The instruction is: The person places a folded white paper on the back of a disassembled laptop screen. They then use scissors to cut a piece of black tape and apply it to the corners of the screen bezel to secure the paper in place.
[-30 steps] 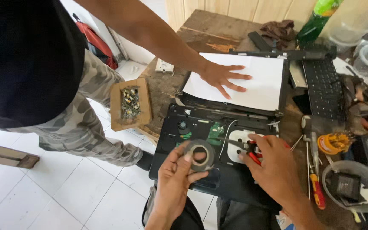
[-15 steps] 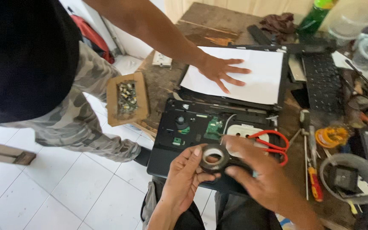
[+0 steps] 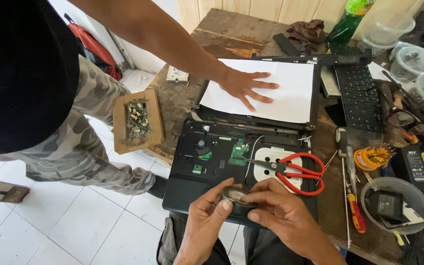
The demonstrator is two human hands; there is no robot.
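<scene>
Nearest the camera, both hands, left and right, pinched a tape roll between fingertips, above the opened laptop. Just beyond lay red scissors. Farther off, another person's hand pressed white paper on the bench.

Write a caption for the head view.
Both hands, left and right, grip a tape roll over an opened laptop.

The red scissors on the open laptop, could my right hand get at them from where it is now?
Probably yes. The scissors lie uncovered on the laptop, just beyond the right hand, with nothing between. But that hand and the left hand both hold a tape roll, so it isn't free.
</scene>
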